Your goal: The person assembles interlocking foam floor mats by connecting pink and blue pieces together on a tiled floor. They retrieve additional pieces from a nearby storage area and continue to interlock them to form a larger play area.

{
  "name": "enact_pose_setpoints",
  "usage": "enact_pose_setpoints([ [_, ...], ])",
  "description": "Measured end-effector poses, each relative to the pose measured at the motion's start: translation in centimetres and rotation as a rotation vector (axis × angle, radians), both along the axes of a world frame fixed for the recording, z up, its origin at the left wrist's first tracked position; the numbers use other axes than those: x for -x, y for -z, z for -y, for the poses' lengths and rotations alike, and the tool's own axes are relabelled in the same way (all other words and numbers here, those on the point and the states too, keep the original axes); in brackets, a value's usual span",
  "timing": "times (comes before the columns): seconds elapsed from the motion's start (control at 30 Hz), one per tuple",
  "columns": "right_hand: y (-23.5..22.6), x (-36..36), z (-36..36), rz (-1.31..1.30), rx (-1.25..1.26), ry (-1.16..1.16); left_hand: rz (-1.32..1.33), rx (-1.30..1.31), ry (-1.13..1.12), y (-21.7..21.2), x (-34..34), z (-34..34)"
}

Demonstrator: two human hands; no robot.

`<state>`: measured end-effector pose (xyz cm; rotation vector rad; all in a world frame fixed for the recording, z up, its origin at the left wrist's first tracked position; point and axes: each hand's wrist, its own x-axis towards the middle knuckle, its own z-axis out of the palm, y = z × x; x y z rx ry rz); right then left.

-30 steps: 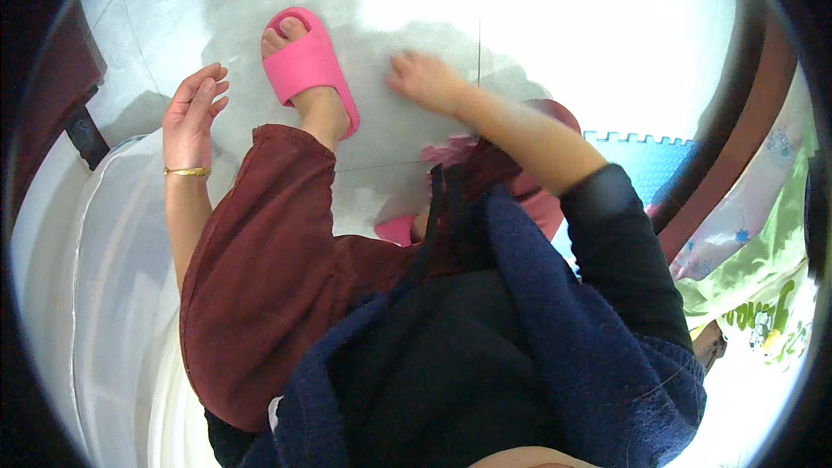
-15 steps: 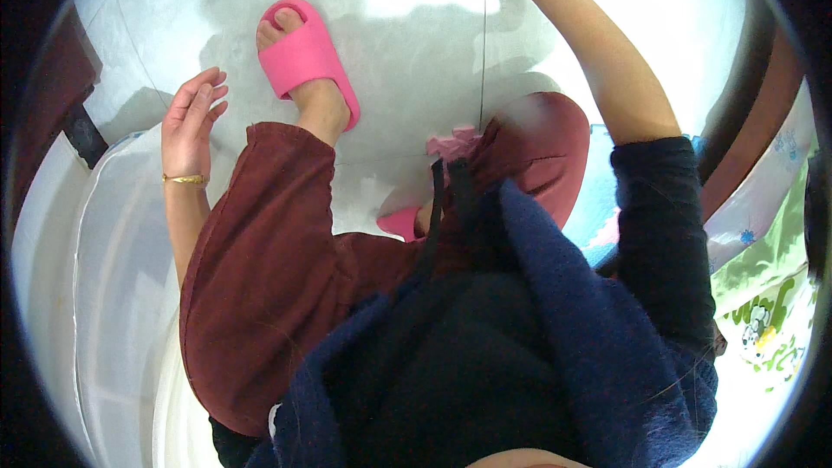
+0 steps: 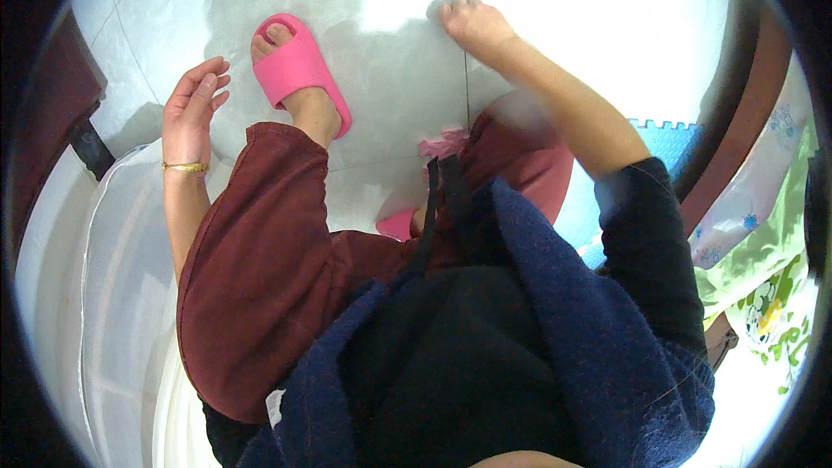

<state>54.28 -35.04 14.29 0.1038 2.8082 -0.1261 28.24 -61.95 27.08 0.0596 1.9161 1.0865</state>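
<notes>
My left hand (image 3: 192, 108) hangs open beside my left knee, fingers apart, a gold bangle (image 3: 184, 167) on the wrist; it holds nothing. My right hand (image 3: 472, 23) is stretched forward over the pale tiled floor (image 3: 364, 0) with its fingers curled; whether anything is in it cannot be made out. A pink slide sandal (image 3: 299, 74) is on my forward foot, between the two hands. My maroon trousers (image 3: 260, 269) and dark blue fleece (image 3: 555, 329) fill the lower picture.
A second pink sandal (image 3: 397, 224) peeks out under my leg. A blue foam puzzle mat (image 3: 672, 143) lies at right, beside a brown wooden edge (image 3: 737, 147) and a floral cloth (image 3: 763, 269). A white rounded tub or basin (image 3: 87, 295) is at left.
My right hand swung forward and up from the floor near my knee, then dropped back a little and to the left. My left hand and feet stayed put.
</notes>
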Motion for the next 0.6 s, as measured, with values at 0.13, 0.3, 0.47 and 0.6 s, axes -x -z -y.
enact_pose_setpoints([
  [0.13,-0.9,-3.5,4.7,0.247,0.13,0.135,0.024,-0.056,-0.024,0.5,0.0,-0.3],
  [0.3,-1.1,-4.3,7.3,0.227,0.348,0.414,0.04,-0.11,0.041,0.8,0.4,-1.5],
  [0.47,-4.2,-5.1,1.3,-0.166,1.45,1.454,0.019,-0.079,0.092,0.3,-0.5,-3.0],
  [0.6,-5.7,-6.2,-2.7,-0.434,1.638,1.518,-0.001,-0.093,0.176,1.1,-0.9,-7.2],
])
